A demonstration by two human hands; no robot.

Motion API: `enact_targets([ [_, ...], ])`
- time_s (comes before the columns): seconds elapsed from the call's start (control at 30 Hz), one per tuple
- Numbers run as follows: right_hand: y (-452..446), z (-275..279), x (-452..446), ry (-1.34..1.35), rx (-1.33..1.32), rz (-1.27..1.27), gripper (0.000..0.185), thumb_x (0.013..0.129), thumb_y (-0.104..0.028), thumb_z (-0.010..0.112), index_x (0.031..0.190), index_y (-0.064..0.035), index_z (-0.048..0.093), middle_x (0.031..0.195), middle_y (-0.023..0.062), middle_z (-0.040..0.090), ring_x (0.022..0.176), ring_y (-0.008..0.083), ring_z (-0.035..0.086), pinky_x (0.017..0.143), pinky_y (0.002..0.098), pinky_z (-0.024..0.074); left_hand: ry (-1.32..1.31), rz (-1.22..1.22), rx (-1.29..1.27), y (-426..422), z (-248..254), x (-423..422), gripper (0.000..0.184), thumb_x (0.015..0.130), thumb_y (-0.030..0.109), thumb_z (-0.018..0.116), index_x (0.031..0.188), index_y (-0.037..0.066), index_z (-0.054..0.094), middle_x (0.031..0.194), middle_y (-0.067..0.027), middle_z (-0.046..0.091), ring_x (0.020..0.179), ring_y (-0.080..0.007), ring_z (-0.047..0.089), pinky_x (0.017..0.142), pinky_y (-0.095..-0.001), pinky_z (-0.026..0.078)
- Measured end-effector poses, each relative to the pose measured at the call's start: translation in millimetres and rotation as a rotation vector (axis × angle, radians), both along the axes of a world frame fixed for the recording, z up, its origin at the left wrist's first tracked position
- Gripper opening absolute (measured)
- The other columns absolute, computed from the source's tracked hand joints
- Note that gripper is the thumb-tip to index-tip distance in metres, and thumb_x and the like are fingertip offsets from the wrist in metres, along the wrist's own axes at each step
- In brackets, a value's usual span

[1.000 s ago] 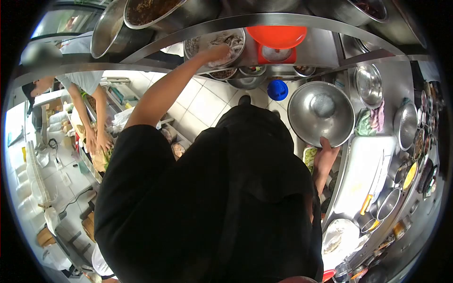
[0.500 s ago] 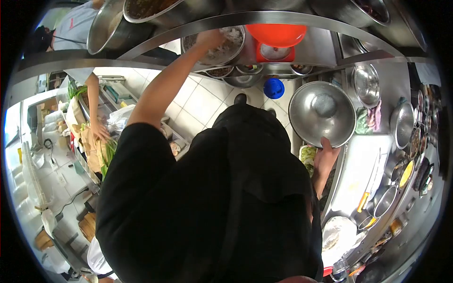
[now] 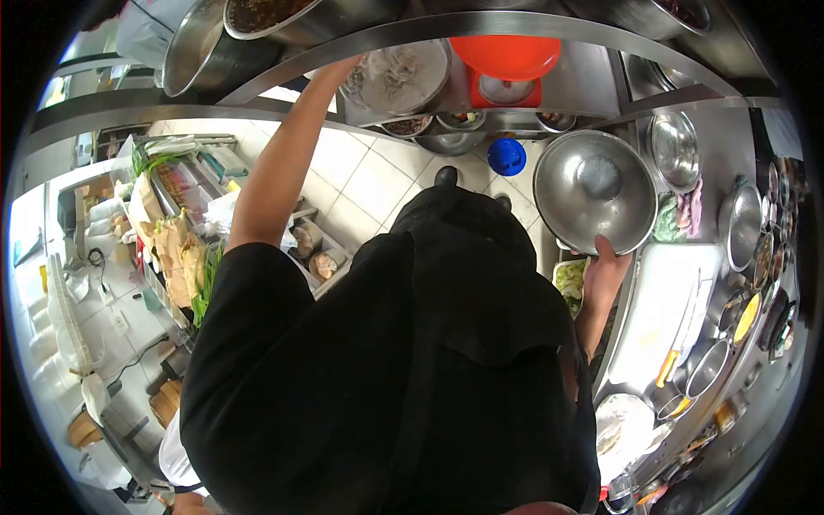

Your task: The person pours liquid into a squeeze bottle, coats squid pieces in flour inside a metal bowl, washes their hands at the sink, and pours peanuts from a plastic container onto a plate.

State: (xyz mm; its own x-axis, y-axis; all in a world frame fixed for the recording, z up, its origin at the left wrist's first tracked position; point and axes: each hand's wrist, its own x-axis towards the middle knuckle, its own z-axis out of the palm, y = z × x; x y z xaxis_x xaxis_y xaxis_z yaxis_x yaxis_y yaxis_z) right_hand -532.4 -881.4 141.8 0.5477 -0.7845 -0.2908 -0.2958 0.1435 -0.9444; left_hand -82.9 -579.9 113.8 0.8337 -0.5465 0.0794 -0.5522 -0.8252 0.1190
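My right hand [image 3: 608, 273] grips the near rim of a large steel mixing bowl [image 3: 558, 193], its thumb over the edge and its fingers out of sight beneath. The bowl's inside is bare and shiny. My left arm reaches far forward, and my left hand [image 3: 347, 69] is at the left rim of a round metal bowl [image 3: 442, 79] under the shelf. White, stringy food [image 3: 390, 73] lies in that bowl. The left fingers are too hidden to show their grip. A red scale with a red pan [image 3: 506, 58] stands right beside this bowl.
A steel shelf rail [image 3: 481, 33] crosses above the left hand. To the right are a white cutting board [image 3: 657, 300] with a knife [image 3: 678, 343], cloths [image 3: 678, 215] and several metal bowls. A blue container [image 3: 506, 157] is low ahead. Leafy greens [image 3: 202, 283] lie at left.
My left hand has drawn back from the white food to the bowl's left rim. The right hand still holds the steel bowl. The other person's hand has left the greens.
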Motion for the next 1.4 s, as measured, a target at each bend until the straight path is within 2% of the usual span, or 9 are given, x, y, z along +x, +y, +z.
enact_targets([
  [0.27,-1,7,0,0.008,0.094,0.043,0.038,0.076,-0.006,0.055,0.112,0.0078,0.051,0.105,0.0162,0.058,0.096,0.0232,0.054,0.086,0.0330,0.0390,-0.035,-0.163,0.028,5,1,-2,0.022,0.084,0.020,0.047,0.091,0.008,0.065,0.096,-0.0128,0.063,0.091,-0.0272,0.059,0.084,-0.0394,0.045],
  [0.33,-2,-3,1,-0.106,0.024,0.073,0.036,0.075,0.006,0.047,0.111,0.0063,0.044,0.097,0.0153,0.057,0.076,0.0238,0.060,0.050,0.0343,0.0485,-0.014,-0.250,0.069,1,-17,8,0.022,0.084,0.020,0.047,0.090,0.009,0.066,0.096,-0.0124,0.063,0.091,-0.0267,0.059,0.084,-0.0393,0.045],
  [0.5,9,9,10,-0.124,0.151,0.033,0.034,0.076,0.000,0.051,0.109,0.0069,0.050,0.100,0.0148,0.059,0.085,0.0226,0.057,0.067,0.0332,0.0440,-0.273,-0.983,0.293,-1,-235,111,0.023,0.085,0.020,0.046,0.088,0.010,0.066,0.096,-0.0113,0.064,0.091,-0.0254,0.059,0.084,-0.0389,0.044],
  [0.73,10,-13,-2,0.039,0.036,0.065,0.040,0.077,-0.008,0.056,0.113,0.0065,0.050,0.107,0.0152,0.058,0.099,0.0249,0.053,0.088,0.0343,0.0381,0.158,-0.801,0.665,-56,-74,-22,0.022,0.079,0.019,0.054,0.091,0.004,0.064,0.087,-0.0177,0.064,0.085,-0.0322,0.062,0.076,-0.0432,0.048],
  [0.9,9,-17,-13,0.002,-0.044,0.026,0.039,0.076,-0.002,0.052,0.114,0.0063,0.046,0.103,0.0152,0.057,0.090,0.0247,0.054,0.073,0.0344,0.0417,0.104,0.000,-0.173,-41,-5,-46,0.030,0.075,0.021,0.056,0.098,0.003,0.061,0.092,-0.0216,0.061,0.086,-0.0398,0.058,0.074,-0.0439,0.047],
  [0.97,10,-6,-6,0.040,-0.010,0.070,0.045,0.077,-0.010,0.057,0.118,0.0063,0.046,0.111,0.0171,0.055,0.105,0.0268,0.050,0.093,0.0355,0.0351,0.007,-0.120,-0.183,-24,2,-56,0.033,0.074,0.021,0.056,0.102,0.004,0.060,0.094,-0.0218,0.061,0.089,-0.0400,0.058,0.075,-0.0445,0.047],
  [1.2,10,-2,1,-0.051,-0.031,0.009,0.036,0.075,0.005,0.048,0.111,0.0061,0.045,0.095,0.0147,0.058,0.075,0.0237,0.060,0.054,0.0336,0.0505,0.378,-0.194,0.256,-50,-48,-22,0.042,0.073,0.023,0.058,0.111,0.004,0.056,0.103,-0.0229,0.059,0.095,-0.0380,0.057,0.079,-0.0449,0.046],
  [1.27,10,6,2,0.097,0.065,0.040,0.044,0.076,-0.008,0.055,0.117,0.0073,0.046,0.111,0.0172,0.055,0.103,0.0269,0.052,0.092,0.0349,0.0361,0.344,-0.191,0.127,-58,-114,-16,0.034,0.075,0.019,0.053,0.105,0.004,0.058,0.094,-0.0217,0.061,0.087,-0.0374,0.060,0.076,-0.0460,0.048],
  [1.4,14,1,1,0.042,-0.022,0.022,0.043,0.076,-0.006,0.054,0.116,0.0077,0.047,0.110,0.0171,0.056,0.101,0.0261,0.053,0.091,0.0342,0.0369,0.335,-0.221,0.016,-80,-78,-37,0.032,0.075,0.017,0.047,0.101,0.000,0.058,0.089,-0.0208,0.063,0.082,-0.0368,0.062,0.072,-0.0461,0.049],
])
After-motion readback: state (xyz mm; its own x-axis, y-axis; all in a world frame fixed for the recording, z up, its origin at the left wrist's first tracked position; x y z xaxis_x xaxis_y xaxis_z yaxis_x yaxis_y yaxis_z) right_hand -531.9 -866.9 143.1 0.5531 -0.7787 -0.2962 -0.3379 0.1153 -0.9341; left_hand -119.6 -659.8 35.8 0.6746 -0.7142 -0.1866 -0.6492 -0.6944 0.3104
